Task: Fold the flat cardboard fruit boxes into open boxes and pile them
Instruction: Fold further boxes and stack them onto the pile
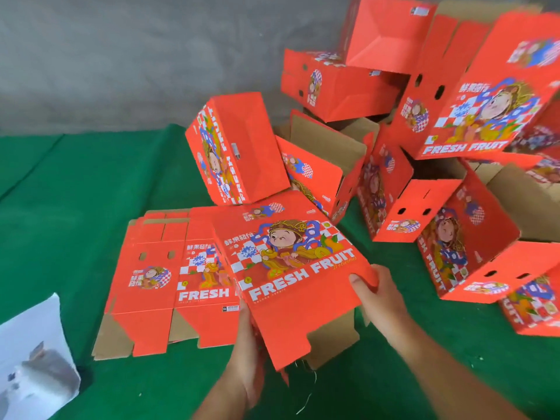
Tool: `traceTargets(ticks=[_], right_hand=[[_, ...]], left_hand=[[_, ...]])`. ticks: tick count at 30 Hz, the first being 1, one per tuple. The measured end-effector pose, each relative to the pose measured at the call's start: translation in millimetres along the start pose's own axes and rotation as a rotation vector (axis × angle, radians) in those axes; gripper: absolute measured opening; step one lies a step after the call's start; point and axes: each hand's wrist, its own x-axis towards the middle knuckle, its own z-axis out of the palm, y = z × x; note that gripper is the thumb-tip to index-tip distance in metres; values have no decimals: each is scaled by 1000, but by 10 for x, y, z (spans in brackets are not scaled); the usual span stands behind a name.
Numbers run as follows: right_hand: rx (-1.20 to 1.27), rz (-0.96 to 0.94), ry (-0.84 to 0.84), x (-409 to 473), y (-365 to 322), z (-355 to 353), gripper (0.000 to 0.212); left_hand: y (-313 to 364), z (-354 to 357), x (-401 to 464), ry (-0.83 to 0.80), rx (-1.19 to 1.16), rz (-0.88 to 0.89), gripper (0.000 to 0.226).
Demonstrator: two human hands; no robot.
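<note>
Both hands are on one flat red fruit box [291, 268] in the lower middle of the frame, lifted at a tilt with the "FRESH FRUIT" cartoon print facing up. The right hand [375, 298] grips its right edge, thumb curled over the printed face and the other fingers tucked underneath out of sight. The left hand [247, 353] holds the lower left edge, fingers pressed together along the cardboard, though it's blurry so I can't tell exactly how they wrap. Just left of it and partly under it, a stack of flat boxes [157, 277] lies on the green mat [75, 207]. The whole upper right of the frame is a messy pile of folded boxes [424, 147], tipped every which way, some showing brown insides. One folded box [236, 150] leans at the pile's left edge. A white sheet [33, 359] sits in the lower left corner.
</note>
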Motion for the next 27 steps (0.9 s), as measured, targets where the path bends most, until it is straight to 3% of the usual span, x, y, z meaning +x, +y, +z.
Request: traceTargets(ticks=[4,8,10,11,14,15,17,18,21,24,27], right_hand=[[-113,-59,15,-14,60,-354,44],[-157,-52,-32,88,82,-625,39],[-116,17,-45,150,94,-727,56],[-85,50,-25,163,87,-763,67],[51,59,25,106,42,-835,93],[91,39,-9,78,47,-842,98],[152,24,-130,30,94,-858,101],[177,31,-166,20,110,-875,99],[301,56,-145,157,175,-1054,83],[315,54,-173,391,282,-1365,37],[239,-42,-272,523,355,-1643,35]], left_hand=[[-81,283,9,-57,-20,-46,87],[-219,636,49,45,-63,12,68],[-345,850,73,87,-135,67,51],[-415,985,73,84,-160,57,59],[-634,1372,85,46,-230,10,114],[-696,1507,68,-7,-229,24,110],[-826,1787,76,-125,-144,46,78],[-878,1903,95,-153,-110,44,66],[-985,2179,185,-136,-93,-30,60],[-1154,2336,228,-131,24,-102,52],[-1296,2373,245,-66,210,-113,45]])
